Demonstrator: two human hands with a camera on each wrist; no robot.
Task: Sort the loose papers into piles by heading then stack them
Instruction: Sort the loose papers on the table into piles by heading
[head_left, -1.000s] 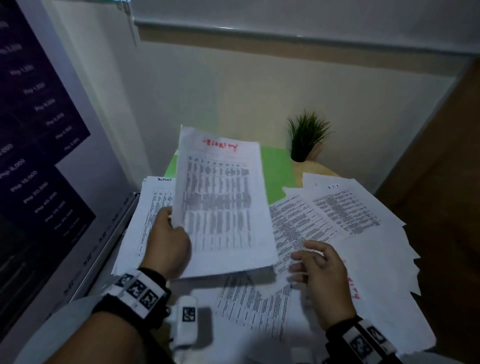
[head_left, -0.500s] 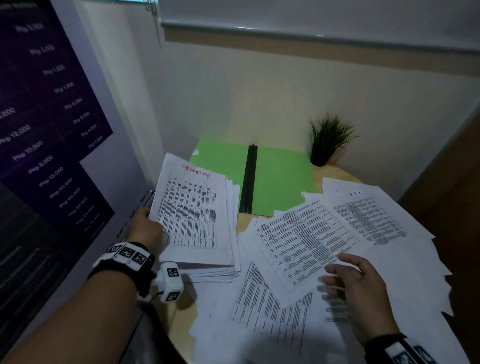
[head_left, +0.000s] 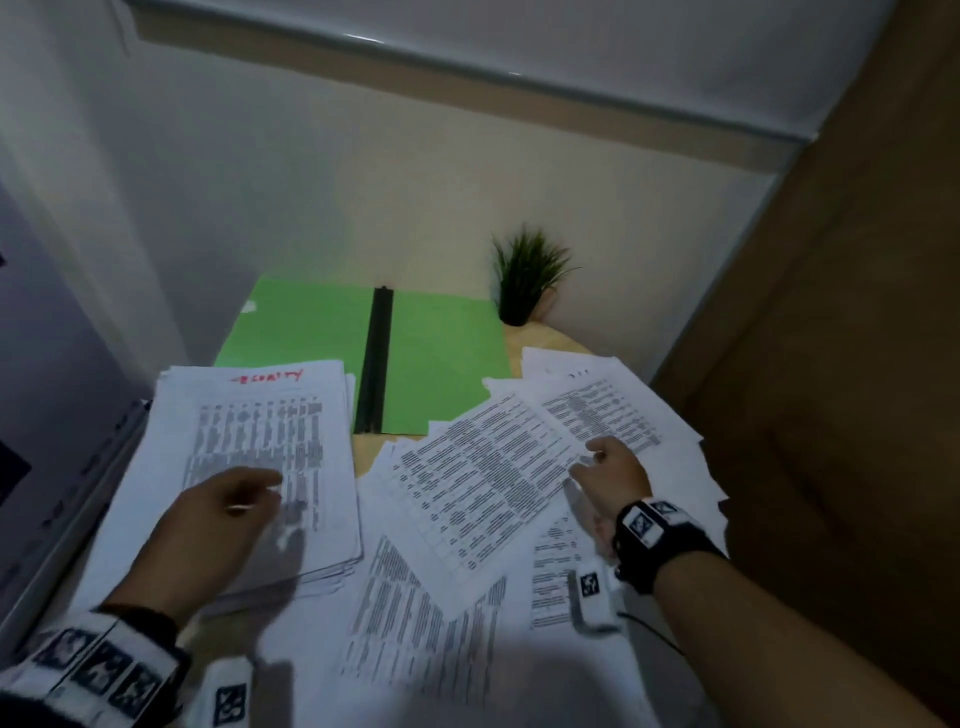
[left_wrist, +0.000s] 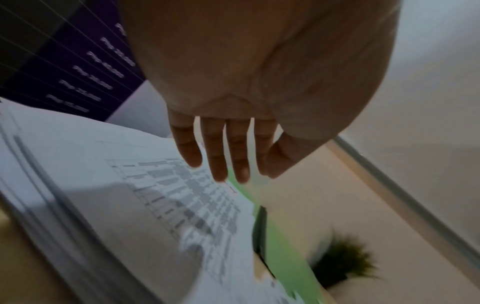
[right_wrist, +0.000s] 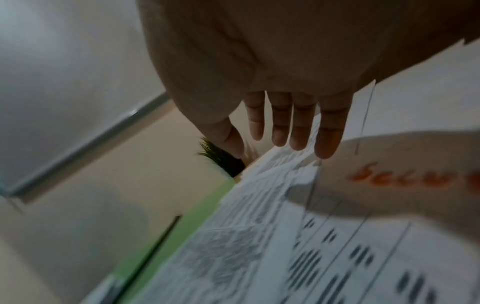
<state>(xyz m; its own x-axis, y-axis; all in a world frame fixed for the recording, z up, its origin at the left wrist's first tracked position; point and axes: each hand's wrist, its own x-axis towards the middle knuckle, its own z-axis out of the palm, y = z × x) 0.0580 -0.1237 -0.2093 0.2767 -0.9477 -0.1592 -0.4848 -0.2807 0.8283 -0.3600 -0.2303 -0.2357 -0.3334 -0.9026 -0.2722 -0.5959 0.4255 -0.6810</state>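
A neat pile of printed sheets (head_left: 249, 457) lies at the left of the table, its top sheet headed in red handwriting. My left hand (head_left: 228, 504) hovers over that pile with straight fingers (left_wrist: 218, 164), holding nothing. Loose printed sheets (head_left: 483, 467) lie fanned and overlapping across the right half. My right hand (head_left: 608, 467) reaches over them with fingers (right_wrist: 298, 135) extended and empty. A sheet with a red handwritten heading (right_wrist: 405, 179) shows in the right wrist view.
An open green folder (head_left: 441, 364) with a black spine lies at the back of the table. A small potted plant (head_left: 524, 280) stands behind it by the wall. A dark price board (left_wrist: 64, 61) stands at the left. A brown panel (head_left: 831, 364) borders the right.
The sheet my left hand held now lies on top of the left pile, and that hand has let go and hovers above it. My right hand has moved farther out over the loose sheets.
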